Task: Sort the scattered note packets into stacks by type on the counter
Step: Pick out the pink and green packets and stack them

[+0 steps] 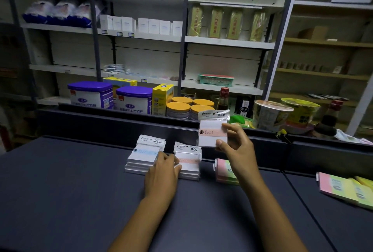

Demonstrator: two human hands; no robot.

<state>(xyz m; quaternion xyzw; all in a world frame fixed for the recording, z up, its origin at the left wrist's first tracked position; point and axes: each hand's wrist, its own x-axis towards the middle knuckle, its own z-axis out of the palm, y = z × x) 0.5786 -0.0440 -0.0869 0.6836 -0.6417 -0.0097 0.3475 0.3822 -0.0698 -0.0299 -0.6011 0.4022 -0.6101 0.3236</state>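
- The dark, matte counter [84, 191] bears flat, plastic-wrapped note packets in low stacks.
- The left hand [161, 173] rests between two stacks, fingers curled against the edge of the pink-banded white stack [188, 166]; whether it grips is unclear.
- Just left of that hand lies the blue-banded white stack [143, 155].
- The right hand [236, 148] pinches a glossy white rectangular packet with a pink band [212, 133], thumb below, fingers above, lifted above the pink-banded stack.
- Under the right wrist sits a pastel pink-and-green stack [224, 171]; well right of it lie similar pastel packets [343, 188].
- Beyond the grip, purple-lidded round tubs [90, 94] and orange-lidded jars [178, 109].
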